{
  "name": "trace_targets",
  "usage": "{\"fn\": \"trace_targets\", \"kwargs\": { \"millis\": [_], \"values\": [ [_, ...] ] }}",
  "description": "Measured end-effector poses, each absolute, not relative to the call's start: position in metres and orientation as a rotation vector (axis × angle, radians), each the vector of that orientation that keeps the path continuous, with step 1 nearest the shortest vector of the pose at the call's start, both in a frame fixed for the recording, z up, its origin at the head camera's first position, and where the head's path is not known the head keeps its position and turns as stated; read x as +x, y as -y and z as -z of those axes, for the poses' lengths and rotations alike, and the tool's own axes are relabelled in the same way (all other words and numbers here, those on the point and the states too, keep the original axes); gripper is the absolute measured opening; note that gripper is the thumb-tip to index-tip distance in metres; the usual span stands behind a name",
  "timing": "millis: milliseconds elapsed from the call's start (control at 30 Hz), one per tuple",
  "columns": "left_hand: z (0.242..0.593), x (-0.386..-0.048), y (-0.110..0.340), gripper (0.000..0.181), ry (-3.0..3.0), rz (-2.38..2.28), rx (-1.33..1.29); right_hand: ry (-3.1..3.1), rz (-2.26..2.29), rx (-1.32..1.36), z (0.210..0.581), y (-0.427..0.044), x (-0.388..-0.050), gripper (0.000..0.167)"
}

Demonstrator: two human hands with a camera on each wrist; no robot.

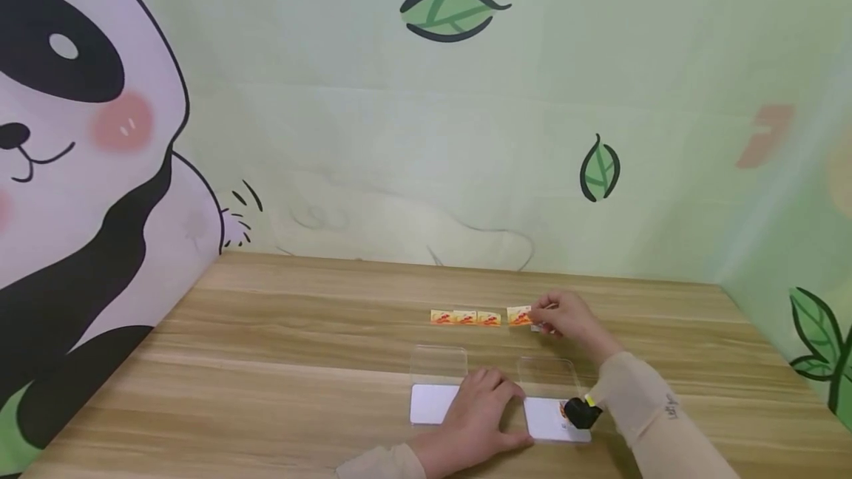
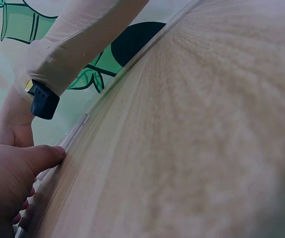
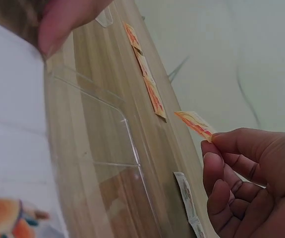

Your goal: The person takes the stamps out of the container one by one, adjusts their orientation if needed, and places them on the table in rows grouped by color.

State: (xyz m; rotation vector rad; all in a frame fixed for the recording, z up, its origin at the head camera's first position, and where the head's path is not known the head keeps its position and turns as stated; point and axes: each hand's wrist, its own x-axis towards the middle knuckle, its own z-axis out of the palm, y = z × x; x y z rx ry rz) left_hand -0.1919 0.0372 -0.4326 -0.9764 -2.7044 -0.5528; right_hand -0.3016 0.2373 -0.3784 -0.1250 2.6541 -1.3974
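In the head view, my right hand [image 1: 562, 314] pinches a small orange-and-yellow printed card [image 1: 518, 316] between thumb and index finger. The right wrist view shows this card [image 3: 195, 124] tilted above the table, its other fingers curled beneath. Three similar cards [image 1: 465, 318] lie in a row to its left. My left hand [image 1: 475, 416] holds the left side of a flat white case [image 1: 542, 420], thumb at the near corner and a finger at the far one. A clear flap [image 1: 547, 375] extends behind that case. Left of the hand lies a second white case [image 1: 431, 403], partly covered.
Behind the second case is another clear flap [image 1: 439, 364]. Pale strips [image 3: 186, 196] lie below the right hand. A black wrist camera [image 1: 582, 413] hides part of the right case and its printed picture. A printed backdrop [image 1: 373, 131] rises behind the wooden table [image 1: 266, 361].
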Motion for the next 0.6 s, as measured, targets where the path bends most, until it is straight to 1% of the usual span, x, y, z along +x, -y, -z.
{"fn": "trace_targets", "kwargs": {
  "millis": [333,600],
  "values": [
    [0.432,-0.191,-0.037,0.044,2.682,0.517,-0.964,-2.62,1.427,-0.029,0.386,-0.228,-0.307,0.013],
    [0.431,-0.191,-0.037,0.045,2.703,0.537,-0.967,-2.666,1.374,-0.018,0.39,-0.225,-0.31,0.012]
  ]
}}
